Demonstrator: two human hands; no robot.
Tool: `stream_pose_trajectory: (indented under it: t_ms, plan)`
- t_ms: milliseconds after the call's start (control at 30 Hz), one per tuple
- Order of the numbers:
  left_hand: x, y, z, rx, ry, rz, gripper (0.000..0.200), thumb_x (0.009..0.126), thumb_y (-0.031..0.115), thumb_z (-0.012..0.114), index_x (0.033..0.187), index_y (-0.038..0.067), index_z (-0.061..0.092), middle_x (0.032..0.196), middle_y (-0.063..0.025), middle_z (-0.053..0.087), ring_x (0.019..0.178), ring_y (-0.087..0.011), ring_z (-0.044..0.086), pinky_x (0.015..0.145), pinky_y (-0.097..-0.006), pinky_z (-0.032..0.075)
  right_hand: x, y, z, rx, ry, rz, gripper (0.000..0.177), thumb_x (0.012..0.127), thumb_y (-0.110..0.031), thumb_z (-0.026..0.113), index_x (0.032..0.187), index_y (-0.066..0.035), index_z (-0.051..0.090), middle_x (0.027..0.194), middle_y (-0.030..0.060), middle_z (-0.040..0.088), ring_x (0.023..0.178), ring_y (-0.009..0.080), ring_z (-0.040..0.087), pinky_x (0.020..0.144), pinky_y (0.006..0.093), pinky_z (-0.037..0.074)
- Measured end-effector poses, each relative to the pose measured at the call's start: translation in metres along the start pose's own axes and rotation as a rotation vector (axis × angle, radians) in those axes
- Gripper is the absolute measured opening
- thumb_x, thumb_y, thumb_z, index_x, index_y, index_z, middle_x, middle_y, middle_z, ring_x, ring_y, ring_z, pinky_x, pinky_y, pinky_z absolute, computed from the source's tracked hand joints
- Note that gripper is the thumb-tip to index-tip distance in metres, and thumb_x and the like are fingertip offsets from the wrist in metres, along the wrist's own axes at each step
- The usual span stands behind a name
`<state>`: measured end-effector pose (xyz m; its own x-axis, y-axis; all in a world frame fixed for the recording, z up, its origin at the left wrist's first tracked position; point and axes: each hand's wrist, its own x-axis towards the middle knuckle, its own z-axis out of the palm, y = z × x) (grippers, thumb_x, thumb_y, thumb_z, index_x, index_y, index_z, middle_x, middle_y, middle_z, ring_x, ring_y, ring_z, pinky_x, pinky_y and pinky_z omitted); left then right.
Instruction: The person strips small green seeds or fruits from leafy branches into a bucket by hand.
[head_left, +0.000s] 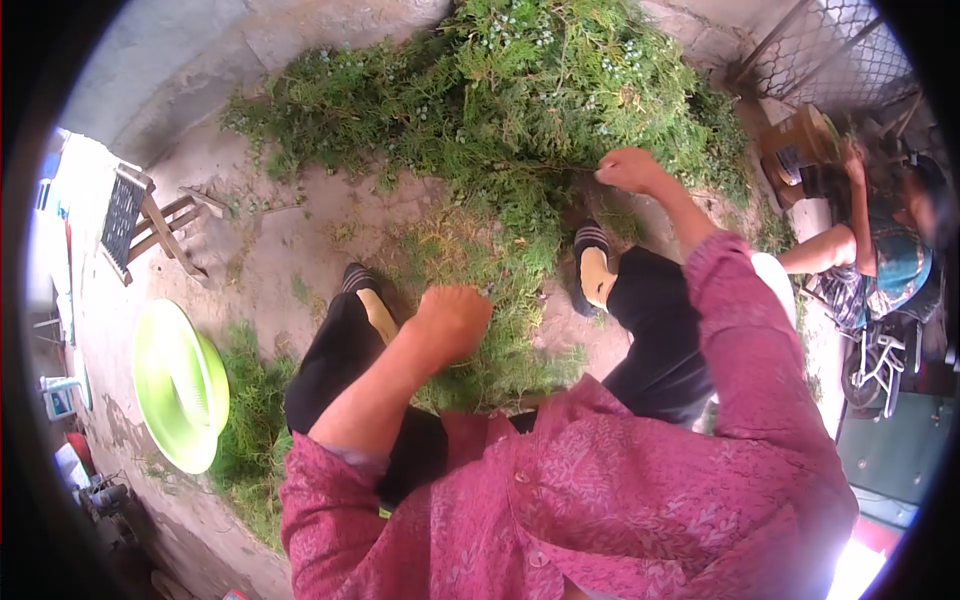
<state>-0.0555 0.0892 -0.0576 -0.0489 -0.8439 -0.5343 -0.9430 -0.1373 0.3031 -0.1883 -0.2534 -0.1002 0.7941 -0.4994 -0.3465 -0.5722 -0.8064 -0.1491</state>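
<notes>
My left hand [452, 322] is closed in a fist above my lap, its back towards the camera; whatever it holds, if anything, is hidden. Farther forward and to the right, my right hand [630, 170] pinches the thin stem of a green branch [530, 175] at the front edge of a big heap of leafy cuttings [560, 80]. The heap carries small pale bluish berries. Loose green sprigs [500, 360] and yellowish bits lie on the ground between my feet, below and beside my left hand.
A lime-green basin [180, 385] stands at the left beside another pile of greenery [250, 430]. A small folding stool [150, 225] is at the upper left. Another person [900, 245] sits at the right near a cardboard box [805, 140] and wire mesh [840, 50].
</notes>
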Motion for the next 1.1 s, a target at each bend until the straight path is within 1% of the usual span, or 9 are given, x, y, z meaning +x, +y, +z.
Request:
stream_pose_trajectory:
  t_ms: [100, 167, 200, 300, 400, 533, 733, 967, 1100]
  plan:
    - [0.004, -0.004, -0.001, -0.019, -0.02, -0.012, 0.016, 0.071, 0.01, 0.051, 0.082, 0.002, 0.059, 0.076, -0.0181, 0.061, 0.074, -0.0323, 0.061, 0.063, -0.0417, 0.049, 0.051, -0.008, 0.05, 0.201, -0.07, -0.009, 0.036, 0.072, -0.033, 0.061, 0.095, -0.005, 0.06, 0.077, 0.0115, 0.061, 0.063, 0.0209, 0.055, 0.057, 0.0332, 0.043]
    - [0.006, -0.002, -0.003, -0.047, -0.005, -0.02, 0.013, 0.072, 0.009, 0.05, 0.08, 0.001, 0.057, 0.072, -0.0168, 0.06, 0.07, -0.0324, 0.061, 0.06, -0.0421, 0.048, 0.078, -0.01, 0.09, 0.993, -0.179, 0.377, 0.04, 0.075, -0.031, 0.064, 0.109, -0.01, 0.056, 0.088, 0.0081, 0.059, 0.069, 0.0176, 0.054, 0.061, 0.0323, 0.044]
    - [0.008, -0.003, 0.0, -0.047, 0.035, -0.003, 0.011, 0.072, 0.009, 0.051, 0.078, 0.001, 0.055, 0.069, -0.0144, 0.059, 0.065, -0.031, 0.061, 0.055, -0.0416, 0.048, 0.09, -0.01, 0.104, 0.995, -0.191, 0.369, 0.04, 0.075, -0.031, 0.064, 0.109, -0.01, 0.056, 0.088, 0.0081, 0.059, 0.069, 0.0176, 0.054, 0.061, 0.0323, 0.044]
    - [0.009, -0.002, 0.003, -0.019, 0.073, 0.025, 0.011, 0.07, 0.008, 0.052, 0.078, 0.001, 0.053, 0.068, -0.0133, 0.058, 0.063, -0.0294, 0.061, 0.053, -0.0411, 0.047, 0.114, -0.021, 0.128, 1.343, -0.122, 0.601, 0.054, 0.076, -0.031, 0.067, 0.123, -0.016, 0.046, 0.116, 0.012, 0.049, 0.089, 0.0213, 0.052, 0.07, 0.0343, 0.044]
    - [0.009, -0.004, 0.009, -0.035, 0.081, 0.02, 0.011, 0.069, 0.007, 0.053, 0.078, 0.002, 0.053, 0.069, -0.0117, 0.057, 0.063, -0.0268, 0.06, 0.053, -0.0386, 0.044, 0.141, -0.012, 0.15, 1.84, -0.005, 0.92, 0.061, 0.078, -0.036, 0.064, 0.129, -0.016, 0.039, 0.138, 0.013, 0.023, 0.121, 0.0272, 0.03, 0.09, 0.0358, 0.036]
    - [0.014, -0.005, 0.015, -0.014, 0.101, 0.013, 0.011, 0.069, 0.008, 0.053, 0.078, 0.003, 0.053, 0.068, -0.0104, 0.056, 0.064, -0.025, 0.059, 0.055, -0.0375, 0.043, 0.157, -0.018, 0.148, 2.086, 0.073, 1.046, 0.064, 0.076, -0.036, 0.065, 0.131, -0.019, 0.036, 0.139, 0.0113, 0.021, 0.12, 0.0236, 0.028, 0.089, 0.0363, 0.033]
    - [0.021, -0.002, 0.007, 0.006, 0.104, 0.043, 0.011, 0.07, 0.01, 0.053, 0.078, 0.003, 0.053, 0.067, -0.0107, 0.055, 0.064, -0.0251, 0.058, 0.056, -0.0377, 0.043, 0.152, -0.011, 0.169, 2.184, 0.084, 0.934, 0.05, 0.086, -0.032, 0.052, 0.127, -0.008, 0.038, 0.125, 0.0043, 0.039, 0.095, 0.0184, 0.04, 0.08, 0.0315, 0.037]
    - [0.02, 0.004, -0.01, 0.011, 0.093, 0.073, 0.012, 0.071, 0.011, 0.052, 0.078, 0.002, 0.053, 0.069, -0.0138, 0.057, 0.066, -0.0277, 0.06, 0.056, -0.0386, 0.045, 0.082, -0.022, 0.162, 2.387, -0.009, 0.644, 0.044, 0.085, -0.029, 0.052, 0.12, -0.003, 0.044, 0.107, 0.0037, 0.049, 0.087, 0.0161, 0.045, 0.077, 0.0314, 0.039]
    - [0.022, 0.002, -0.018, 0.032, 0.204, 0.054, 0.014, 0.07, 0.013, 0.054, 0.078, 0.001, 0.054, 0.069, -0.015, 0.057, 0.067, -0.0307, 0.06, 0.057, -0.0407, 0.046, 0.042, -0.029, 0.126, 2.217, -0.045, 0.455, 0.031, 0.084, -0.03, 0.055, 0.102, -0.004, 0.057, 0.094, 0.0021, 0.055, 0.082, 0.0149, 0.05, 0.072, 0.0309, 0.042]
